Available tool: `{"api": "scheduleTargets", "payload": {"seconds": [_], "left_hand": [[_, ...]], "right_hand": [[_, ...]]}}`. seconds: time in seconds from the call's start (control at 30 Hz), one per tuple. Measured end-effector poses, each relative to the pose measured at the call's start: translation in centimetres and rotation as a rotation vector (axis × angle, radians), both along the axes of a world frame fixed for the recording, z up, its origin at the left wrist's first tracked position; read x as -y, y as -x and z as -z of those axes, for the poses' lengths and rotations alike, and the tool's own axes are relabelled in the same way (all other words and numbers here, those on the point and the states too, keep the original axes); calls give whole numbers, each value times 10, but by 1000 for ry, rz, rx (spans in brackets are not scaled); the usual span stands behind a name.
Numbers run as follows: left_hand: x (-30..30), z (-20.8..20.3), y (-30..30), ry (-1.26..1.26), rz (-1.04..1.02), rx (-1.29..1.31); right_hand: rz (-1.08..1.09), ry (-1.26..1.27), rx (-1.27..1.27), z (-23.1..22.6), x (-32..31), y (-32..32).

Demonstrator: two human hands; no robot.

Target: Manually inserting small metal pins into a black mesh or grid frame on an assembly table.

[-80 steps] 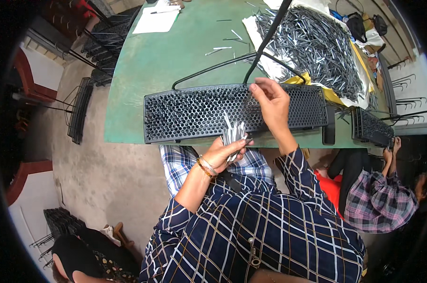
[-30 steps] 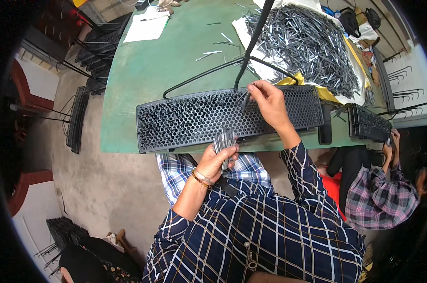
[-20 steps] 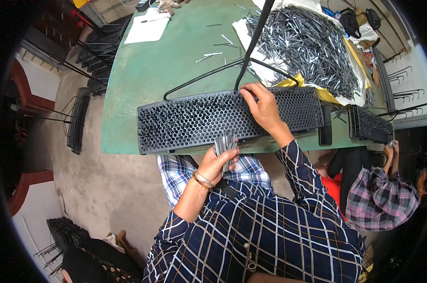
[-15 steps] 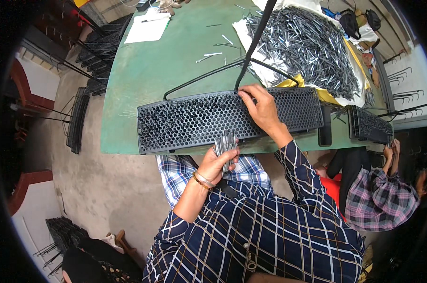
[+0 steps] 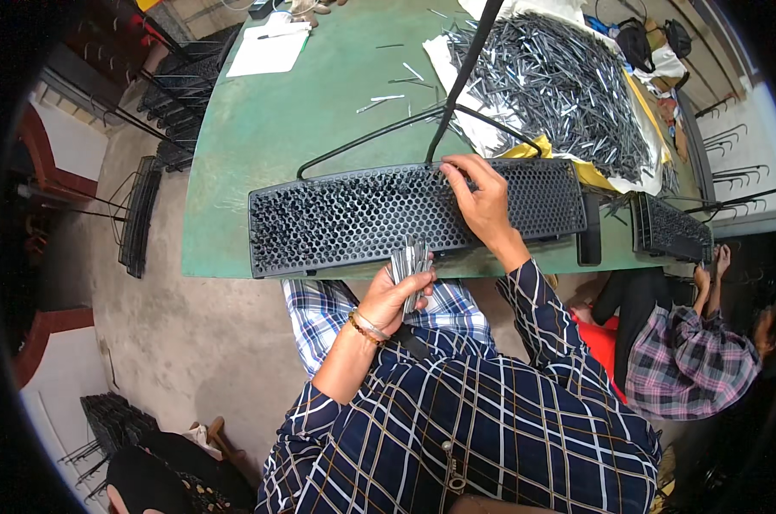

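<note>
A long black rack (image 5: 388, 224) with rows of round holes lies along the table's near edge, and a black wire handle (image 5: 379, 134) rises from its back. Dark pieces stand in many holes of its left part. My left hand (image 5: 392, 295), just in front of the rack, is closed around a bundle of thin grey sticks (image 5: 411, 261) that fan upward. My right hand (image 5: 484, 201) is over the rack's middle, thumb and fingertips pinched by its far rim. Whatever sits between those fingertips is too small to make out.
A large heap of dark sticks (image 5: 559, 86) lies on white and yellow sheeting at the back right. Loose sticks (image 5: 388, 98) and white paper (image 5: 268, 51) are on the green table (image 5: 319, 111). At right, another person (image 5: 688, 360) works at a similar rack (image 5: 671, 227).
My right hand has shifted slightly to the right along the rack's far rim. My left hand keeps its bundle in nearly the same place.
</note>
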State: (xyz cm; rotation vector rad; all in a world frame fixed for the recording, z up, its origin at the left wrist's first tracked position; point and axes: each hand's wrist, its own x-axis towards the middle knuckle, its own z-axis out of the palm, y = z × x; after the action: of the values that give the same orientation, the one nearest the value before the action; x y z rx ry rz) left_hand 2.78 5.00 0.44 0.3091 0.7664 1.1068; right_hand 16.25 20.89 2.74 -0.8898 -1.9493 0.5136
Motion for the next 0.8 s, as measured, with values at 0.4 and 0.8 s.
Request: {"api": "scheduleTargets", "payload": {"seconds": [0.4, 0.8], "left_hand": [[0, 1, -2, 51, 16, -1], [2, 1, -3, 94, 22, -21]], "right_hand": [[79, 134, -112, 9, 0, 1], [4, -158, 119, 11, -6, -6]]}}
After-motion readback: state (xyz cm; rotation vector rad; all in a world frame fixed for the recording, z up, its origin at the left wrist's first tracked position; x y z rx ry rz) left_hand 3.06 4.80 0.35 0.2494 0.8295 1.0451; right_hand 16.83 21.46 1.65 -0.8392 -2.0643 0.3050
